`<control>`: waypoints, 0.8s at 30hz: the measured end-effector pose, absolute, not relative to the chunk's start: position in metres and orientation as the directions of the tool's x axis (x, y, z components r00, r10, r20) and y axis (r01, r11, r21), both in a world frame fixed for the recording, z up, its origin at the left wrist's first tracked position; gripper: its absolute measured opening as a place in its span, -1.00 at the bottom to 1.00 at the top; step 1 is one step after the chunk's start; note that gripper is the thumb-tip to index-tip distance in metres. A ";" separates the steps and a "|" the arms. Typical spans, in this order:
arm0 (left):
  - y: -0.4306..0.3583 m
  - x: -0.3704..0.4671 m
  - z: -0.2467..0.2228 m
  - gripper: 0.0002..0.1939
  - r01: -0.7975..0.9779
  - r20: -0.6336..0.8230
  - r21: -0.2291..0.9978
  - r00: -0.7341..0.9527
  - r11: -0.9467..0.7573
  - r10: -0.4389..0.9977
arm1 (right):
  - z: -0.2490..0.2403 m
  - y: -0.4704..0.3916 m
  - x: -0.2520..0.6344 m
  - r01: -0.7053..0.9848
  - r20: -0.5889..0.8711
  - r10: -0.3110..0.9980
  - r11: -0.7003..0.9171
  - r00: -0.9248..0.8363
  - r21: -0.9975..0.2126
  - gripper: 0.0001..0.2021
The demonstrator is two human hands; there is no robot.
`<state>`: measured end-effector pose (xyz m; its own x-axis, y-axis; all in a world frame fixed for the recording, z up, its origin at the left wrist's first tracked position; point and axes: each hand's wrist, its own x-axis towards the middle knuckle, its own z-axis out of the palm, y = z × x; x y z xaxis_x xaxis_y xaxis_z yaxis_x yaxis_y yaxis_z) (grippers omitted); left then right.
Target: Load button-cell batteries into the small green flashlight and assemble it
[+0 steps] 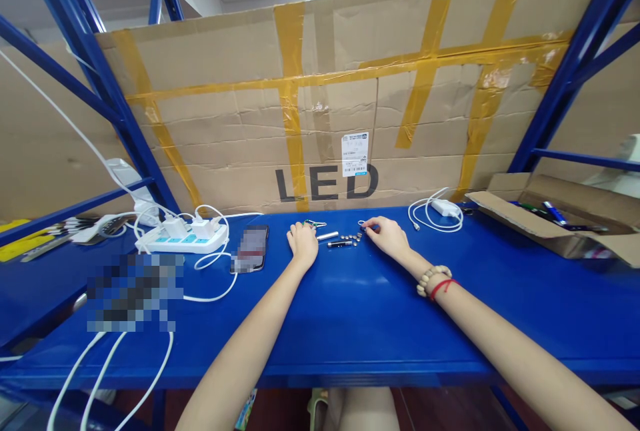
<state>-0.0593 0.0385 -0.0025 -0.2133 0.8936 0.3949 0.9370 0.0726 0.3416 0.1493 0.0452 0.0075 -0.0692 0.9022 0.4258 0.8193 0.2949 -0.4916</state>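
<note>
My left hand [303, 244] rests palm down on the blue table [350, 324], beside a green and silver item [316, 223] and a silver tube [328, 236]. Its fingers are slightly spread, with nothing seen in them. Fingers pressed together, my right hand [387, 236] is at a small ring-like item [361, 222]; what the fingertips hold is too small to name. Between the hands lie a black and silver tube [340, 244] and several small round metal pieces [355, 239].
At the left are a phone [253, 249], a white power strip [183, 239] and loose cables. A white charger [447, 208] with coiled cable lies right of my hands. An open cardboard box [565, 218] holds pens. Taped cardboard [225, 138] stands behind.
</note>
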 end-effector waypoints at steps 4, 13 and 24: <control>0.038 -0.058 -0.002 -0.81 0.922 0.411 0.378 -0.248 0.084 0.877 | 0.006 0.046 0.150 0.811 0.438 0.897 0.303 -0.065 -0.501 -0.82; 0.029 -0.047 0.012 -0.76 0.921 0.588 0.353 -0.084 -0.162 0.804 | 0.015 0.040 0.145 0.740 0.551 0.828 0.433 -0.101 -0.515 -0.80; 0.018 -0.026 0.007 -0.70 0.781 0.628 0.097 0.433 -0.617 0.647 | 0.012 0.033 0.131 0.666 0.604 0.713 0.647 -0.357 -0.370 -0.77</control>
<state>-0.0260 0.0182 0.0074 0.4325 0.6467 0.6282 0.7810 -0.6169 0.0974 0.1307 0.0328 0.0119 -0.3568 0.7125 0.6041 0.6662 0.6474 -0.3701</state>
